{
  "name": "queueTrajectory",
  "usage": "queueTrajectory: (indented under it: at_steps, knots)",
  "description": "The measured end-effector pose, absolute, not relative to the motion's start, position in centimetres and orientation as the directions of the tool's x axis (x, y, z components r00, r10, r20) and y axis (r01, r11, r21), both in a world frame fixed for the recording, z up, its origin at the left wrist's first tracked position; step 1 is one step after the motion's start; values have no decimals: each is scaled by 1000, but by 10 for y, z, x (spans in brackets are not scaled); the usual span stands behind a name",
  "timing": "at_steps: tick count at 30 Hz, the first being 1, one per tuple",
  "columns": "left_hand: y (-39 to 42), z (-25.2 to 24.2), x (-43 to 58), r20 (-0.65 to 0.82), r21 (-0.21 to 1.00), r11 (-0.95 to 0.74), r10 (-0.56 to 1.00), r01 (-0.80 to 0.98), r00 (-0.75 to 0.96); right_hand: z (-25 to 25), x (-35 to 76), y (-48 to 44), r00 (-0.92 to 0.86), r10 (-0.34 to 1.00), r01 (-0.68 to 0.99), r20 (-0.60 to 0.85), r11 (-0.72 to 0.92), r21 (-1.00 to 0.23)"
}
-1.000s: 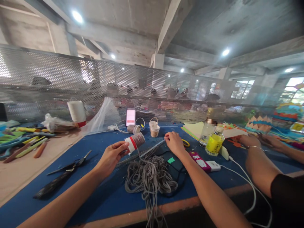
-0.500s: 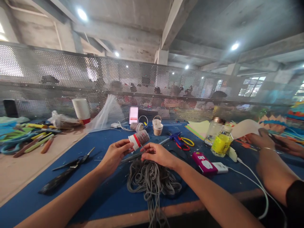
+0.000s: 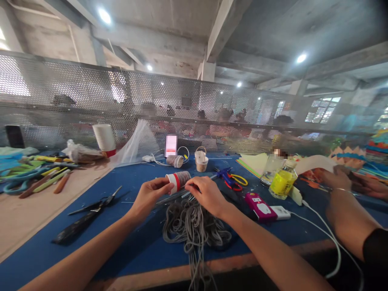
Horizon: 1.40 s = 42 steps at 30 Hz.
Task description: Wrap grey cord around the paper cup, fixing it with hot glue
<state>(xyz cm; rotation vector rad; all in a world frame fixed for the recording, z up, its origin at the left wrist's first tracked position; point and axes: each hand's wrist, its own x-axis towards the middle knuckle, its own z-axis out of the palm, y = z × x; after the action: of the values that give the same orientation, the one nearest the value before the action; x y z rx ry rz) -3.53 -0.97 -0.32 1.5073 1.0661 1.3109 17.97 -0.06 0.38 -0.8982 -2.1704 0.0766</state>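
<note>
My left hand [image 3: 156,192] grips the white end of a paper cup [image 3: 178,180] that lies on its side in the air. A red band circles the cup, and grey cord is wound round its other part. At the wound end, my right hand [image 3: 207,194] is closed in a pinch on grey cord. Below my hands a loose pile of grey cord [image 3: 197,226] rests on the blue table mat, with strands hanging over the front edge. Behind the cup stand a small cord-covered cup with a handle [image 3: 201,161] and another wrapped cup [image 3: 175,161] on its side.
Black scissors [image 3: 97,208] lie left, a blue glue gun [image 3: 226,176] right of centre. Farther right are a purple box [image 3: 257,207], a yellow-labelled bottle [image 3: 283,182] and a white cable. A co-worker's hands [image 3: 338,180] hold paper at far right. Stacked cups [image 3: 104,139] stand back left.
The cup has turned to lie more level and dropped slightly. My right hand has moved a little up and right, still pinching cord. The co-worker's hands have shifted slightly.
</note>
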Motion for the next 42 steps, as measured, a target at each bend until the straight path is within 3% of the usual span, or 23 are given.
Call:
queueTrajectory:
  at_steps: [6, 14, 42]
  knots:
    - [-13, 1, -32, 270, 953, -282, 956, 110, 114, 6, 181, -1, -490, 522, 562, 698, 801, -204]
    - [-15, 2, -31, 248, 963, -261, 956, 66, 159, 11, 181, -4, -481, 462, 568, 745, 811, -137]
    - [-15, -1, -30, 255, 955, -284, 933, 85, 256, 14, 176, -2, -413, 494, 596, 765, 782, -183]
